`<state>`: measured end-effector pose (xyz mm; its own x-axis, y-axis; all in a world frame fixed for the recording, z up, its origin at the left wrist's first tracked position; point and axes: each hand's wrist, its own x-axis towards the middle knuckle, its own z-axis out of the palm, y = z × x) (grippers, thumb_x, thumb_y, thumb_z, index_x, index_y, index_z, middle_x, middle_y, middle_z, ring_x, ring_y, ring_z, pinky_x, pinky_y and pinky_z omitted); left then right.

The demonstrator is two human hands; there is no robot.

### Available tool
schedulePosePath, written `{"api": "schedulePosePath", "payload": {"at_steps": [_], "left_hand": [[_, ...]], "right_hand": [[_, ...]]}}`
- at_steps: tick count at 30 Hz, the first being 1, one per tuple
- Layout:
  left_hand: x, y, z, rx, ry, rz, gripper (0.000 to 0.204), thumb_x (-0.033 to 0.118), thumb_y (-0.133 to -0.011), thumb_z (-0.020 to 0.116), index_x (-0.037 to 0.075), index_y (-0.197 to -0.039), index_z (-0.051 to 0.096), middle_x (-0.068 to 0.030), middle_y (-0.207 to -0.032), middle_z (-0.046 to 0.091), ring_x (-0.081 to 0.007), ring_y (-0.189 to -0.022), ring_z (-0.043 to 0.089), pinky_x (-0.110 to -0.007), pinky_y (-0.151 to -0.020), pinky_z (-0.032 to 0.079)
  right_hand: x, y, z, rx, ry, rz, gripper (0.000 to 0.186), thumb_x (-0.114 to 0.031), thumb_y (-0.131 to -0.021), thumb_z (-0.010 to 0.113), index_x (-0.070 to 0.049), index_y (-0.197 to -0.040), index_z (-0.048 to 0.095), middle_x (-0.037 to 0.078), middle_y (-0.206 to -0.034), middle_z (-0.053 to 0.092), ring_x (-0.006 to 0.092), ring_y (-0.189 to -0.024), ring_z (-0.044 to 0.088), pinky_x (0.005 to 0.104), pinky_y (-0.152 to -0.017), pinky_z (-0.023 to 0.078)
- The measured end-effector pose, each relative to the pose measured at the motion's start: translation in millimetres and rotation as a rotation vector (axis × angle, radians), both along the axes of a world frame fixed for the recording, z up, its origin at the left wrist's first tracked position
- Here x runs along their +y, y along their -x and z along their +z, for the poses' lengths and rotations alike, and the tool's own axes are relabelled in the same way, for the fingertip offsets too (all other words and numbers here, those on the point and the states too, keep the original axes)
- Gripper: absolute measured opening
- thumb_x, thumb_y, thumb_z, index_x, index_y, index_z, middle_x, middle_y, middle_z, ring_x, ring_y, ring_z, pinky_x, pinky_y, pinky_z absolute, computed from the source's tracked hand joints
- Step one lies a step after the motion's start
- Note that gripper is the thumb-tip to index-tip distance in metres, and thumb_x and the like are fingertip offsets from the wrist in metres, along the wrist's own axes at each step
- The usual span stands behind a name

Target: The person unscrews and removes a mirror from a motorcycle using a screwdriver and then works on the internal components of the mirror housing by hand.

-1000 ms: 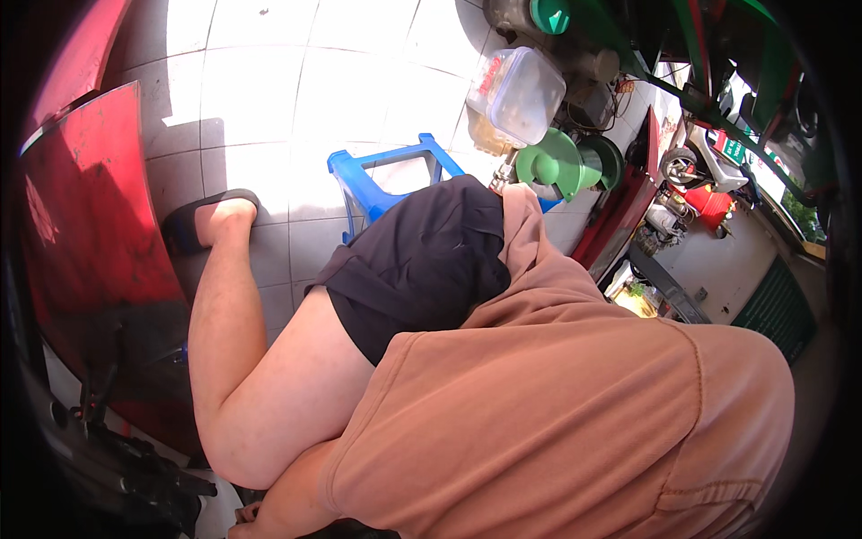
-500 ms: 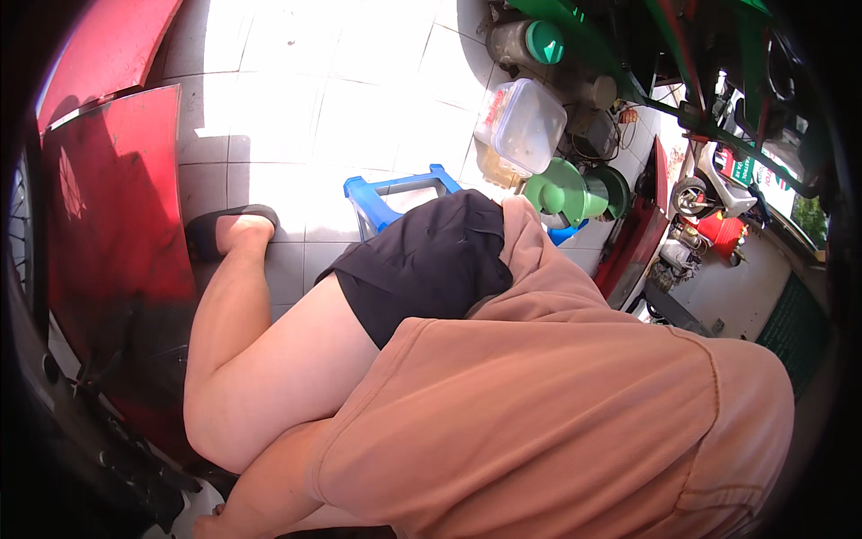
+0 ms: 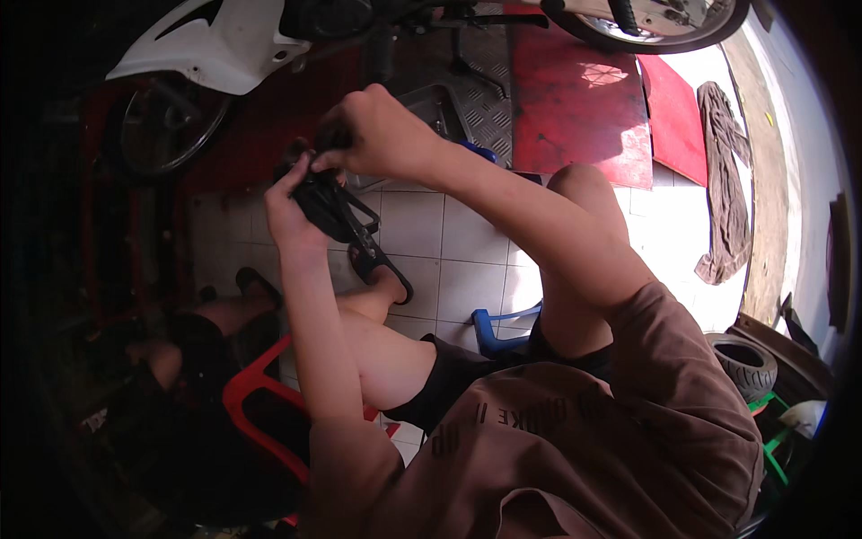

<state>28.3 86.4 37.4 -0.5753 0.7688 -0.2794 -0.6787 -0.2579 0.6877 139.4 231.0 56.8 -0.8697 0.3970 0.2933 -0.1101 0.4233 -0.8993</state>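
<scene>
My left hand (image 3: 294,216) is closed around a black frame-like part (image 3: 334,208), its thumb lying along the upper end. The part has thin bars and a loop on its right side, and hangs tilted over the tiled floor. My right hand (image 3: 382,135) reaches across from the right with its fingers bent and pinched at the top of that same part. Dark smudges or shadow cover those fingertips, so the exact grip point is hard to make out. Beyond the right wrist lies a grey tray (image 3: 440,97) with small items in it.
A motorcycle with a white fairing (image 3: 229,49) and a front wheel (image 3: 171,130) stands ahead. Red panels (image 3: 579,108) lie right of the tray. A blue stool (image 3: 492,334), a red chair (image 3: 256,386), a tyre (image 3: 743,366) and a brown cloth (image 3: 721,180) surround me. Another person's leg (image 3: 229,314) shows at left.
The view has swung from the containers and floor to the motorcycle and tray. My left hand was low beside a white piece; now both hands are raised at the black part.
</scene>
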Motion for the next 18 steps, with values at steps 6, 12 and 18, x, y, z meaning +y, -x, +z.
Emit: {"api": "schedulePosePath", "payload": {"at_steps": [6, 12, 18], "left_hand": [[-42, -8, 19, 0.073, 0.184, 0.170, 0.021, 0.007, -0.081, 0.064, 0.003, -0.101, 0.059, -0.0090, -0.081, 0.062, -0.0196, -0.064, 0.062, -0.031, -0.055, 0.052], [-55, -8, 18, 0.049, 0.117, 0.215, 0.024, 0.004, -0.079, 0.066, 0.003, -0.103, 0.059, -0.0098, -0.081, 0.062, -0.0201, -0.065, 0.062, -0.032, -0.055, 0.052], [-53, -11, 29, 0.060, 0.134, 0.243, 0.023, 0.003, -0.079, 0.065, 0.003, -0.102, 0.059, -0.0087, -0.084, 0.062, -0.0195, -0.067, 0.062, -0.031, -0.055, 0.051]], "right_hand": [[-33, 17, 9, 0.015, -0.254, 0.133, 0.018, -0.013, -0.075, 0.072, 0.001, -0.086, 0.069, 0.016, -0.074, 0.067, 0.0285, -0.064, 0.066, 0.0324, -0.061, 0.052], [-47, 26, 5, 0.050, -0.225, 0.184, 0.019, -0.018, -0.079, 0.071, 0.001, -0.080, 0.067, 0.016, -0.063, 0.061, 0.0245, -0.051, 0.060, 0.0313, -0.051, 0.046], [-48, 32, 8, 0.137, -0.210, 0.206, 0.018, -0.013, -0.079, 0.071, 0.002, -0.087, 0.066, 0.012, -0.072, 0.066, 0.0195, -0.065, 0.066, 0.0281, -0.062, 0.051]]}}
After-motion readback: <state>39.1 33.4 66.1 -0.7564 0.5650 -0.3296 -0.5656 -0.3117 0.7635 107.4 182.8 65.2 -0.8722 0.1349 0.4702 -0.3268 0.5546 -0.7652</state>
